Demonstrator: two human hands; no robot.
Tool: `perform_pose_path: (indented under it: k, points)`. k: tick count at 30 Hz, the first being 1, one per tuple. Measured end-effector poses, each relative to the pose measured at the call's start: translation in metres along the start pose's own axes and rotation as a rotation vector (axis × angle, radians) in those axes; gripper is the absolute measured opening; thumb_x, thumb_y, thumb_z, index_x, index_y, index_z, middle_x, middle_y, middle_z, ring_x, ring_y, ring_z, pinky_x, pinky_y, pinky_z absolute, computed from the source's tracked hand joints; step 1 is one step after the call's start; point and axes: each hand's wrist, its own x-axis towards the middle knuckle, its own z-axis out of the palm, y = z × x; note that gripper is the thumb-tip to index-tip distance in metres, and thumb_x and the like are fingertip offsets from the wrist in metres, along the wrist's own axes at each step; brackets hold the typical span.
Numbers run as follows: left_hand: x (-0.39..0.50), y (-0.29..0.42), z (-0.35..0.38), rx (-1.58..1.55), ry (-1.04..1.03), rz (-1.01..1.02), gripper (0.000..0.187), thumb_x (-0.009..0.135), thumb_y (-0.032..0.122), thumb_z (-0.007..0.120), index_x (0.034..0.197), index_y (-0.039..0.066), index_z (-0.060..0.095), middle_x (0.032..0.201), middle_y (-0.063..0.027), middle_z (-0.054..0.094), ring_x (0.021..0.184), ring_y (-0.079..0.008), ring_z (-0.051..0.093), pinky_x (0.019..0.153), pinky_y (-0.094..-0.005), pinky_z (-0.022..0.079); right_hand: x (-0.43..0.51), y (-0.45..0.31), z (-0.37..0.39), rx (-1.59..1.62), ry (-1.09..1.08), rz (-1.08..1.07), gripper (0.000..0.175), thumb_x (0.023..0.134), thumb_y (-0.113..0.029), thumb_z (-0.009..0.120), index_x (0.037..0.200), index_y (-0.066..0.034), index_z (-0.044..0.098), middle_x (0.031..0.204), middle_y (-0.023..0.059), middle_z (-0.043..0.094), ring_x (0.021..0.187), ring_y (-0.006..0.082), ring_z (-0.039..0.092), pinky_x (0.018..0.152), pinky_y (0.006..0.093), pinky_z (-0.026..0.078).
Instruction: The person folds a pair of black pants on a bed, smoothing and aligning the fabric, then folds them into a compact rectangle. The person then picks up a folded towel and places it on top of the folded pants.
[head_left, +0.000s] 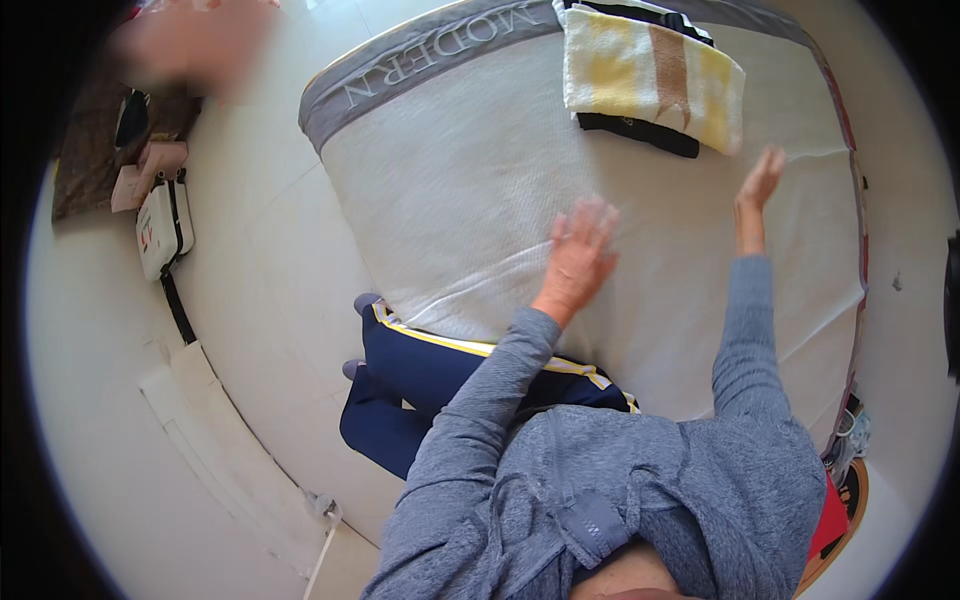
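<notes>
My left hand (579, 253) is over the pale mattress (450, 172), slightly blurred, with its fingers spread and nothing held. Whether the palm touches the cloth I cannot tell. Farther right, my right hand (761, 178) is seen edge-on, empty and extended, just below the near right corner of a folded towel (622, 64). The towel is white and yellow with a brown stripe. It lies on the mattress on top of folded black cloth (637, 135), which sticks out at the near side. More dark and white cloth shows at its far edge.
Grey trim (442, 60) with large letters borders the mattress. Navy trousers with striped sides (442, 367) cover my legs at the near left edge. A white case (161, 225), a pink box (159, 166) and brown cloth (86, 142) stand left. A blurred shape (199, 45) obscures the upper left.
</notes>
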Motion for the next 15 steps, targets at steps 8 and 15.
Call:
perform_pose_path:
  k: [8,15]
  points:
    - [-0.027,-0.154,-0.089,0.467,-0.057,-0.247,0.069,0.092,0.044,0.055,0.151,0.015,0.035,0.157,-0.0122,0.032,0.147,-0.0327,0.025,0.116,-0.0553,0.019,-0.178,0.05,-0.006,-0.924,-0.183,-0.174,0.057,0.102,-0.032,0.045,0.146,0.0016,0.037,0.152,0.0248,0.036,0.142,0.0342,0.034,0.116,0.0456,0.026]
    - [-0.135,-0.3,-0.198,0.156,0.505,-0.955,0.063,0.103,0.044,0.038,0.15,0.003,0.032,0.155,-0.0207,0.032,0.146,-0.0353,0.025,0.119,-0.047,0.02,-0.428,-0.182,0.21,0.311,-1.303,-0.466,0.038,0.095,-0.015,0.057,0.131,-0.0037,0.058,0.141,0.0171,0.051,0.134,0.0348,0.043,0.113,0.0466,0.03]
